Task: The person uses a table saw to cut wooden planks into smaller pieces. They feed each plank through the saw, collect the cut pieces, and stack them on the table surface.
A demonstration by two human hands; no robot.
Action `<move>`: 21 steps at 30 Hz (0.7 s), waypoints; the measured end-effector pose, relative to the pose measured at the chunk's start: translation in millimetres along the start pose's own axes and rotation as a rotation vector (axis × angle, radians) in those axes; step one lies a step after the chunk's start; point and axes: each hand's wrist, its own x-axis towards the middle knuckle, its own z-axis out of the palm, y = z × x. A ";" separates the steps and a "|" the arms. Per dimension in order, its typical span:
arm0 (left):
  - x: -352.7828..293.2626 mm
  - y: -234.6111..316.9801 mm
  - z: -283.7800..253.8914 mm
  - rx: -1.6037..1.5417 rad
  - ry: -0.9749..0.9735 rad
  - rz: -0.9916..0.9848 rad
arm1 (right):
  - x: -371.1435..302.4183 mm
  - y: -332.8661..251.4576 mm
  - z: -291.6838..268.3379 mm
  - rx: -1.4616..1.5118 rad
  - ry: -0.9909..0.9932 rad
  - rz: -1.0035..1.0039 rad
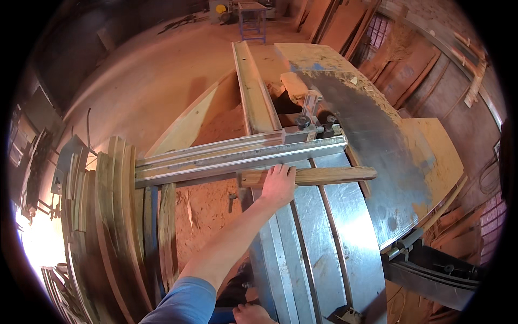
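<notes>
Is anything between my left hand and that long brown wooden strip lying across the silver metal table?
Nothing visible: your left hand is directly on the long brown wooden strip, toward its left end. The long silver metal fence lies beyond the strip, not between them.

A head-worn fisheye looks down and forward, near the metal table.
</notes>
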 end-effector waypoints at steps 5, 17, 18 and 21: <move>-1.4 -7.7 -2.1 -0.008 -0.004 -0.028 | 0.2 0.4 8.4 -0.091 0.051 -0.040; 6.3 -16.1 -5.4 0.049 -0.050 -0.072 | 10.0 13.0 31.8 -0.016 0.134 -0.093; 4.8 -24.6 8.9 0.044 0.041 -0.065 | 9.2 11.9 26.3 -0.028 0.107 -0.073; 8.4 -15.6 0.8 0.040 0.013 -0.038 | 12.1 11.2 31.1 0.069 0.158 0.014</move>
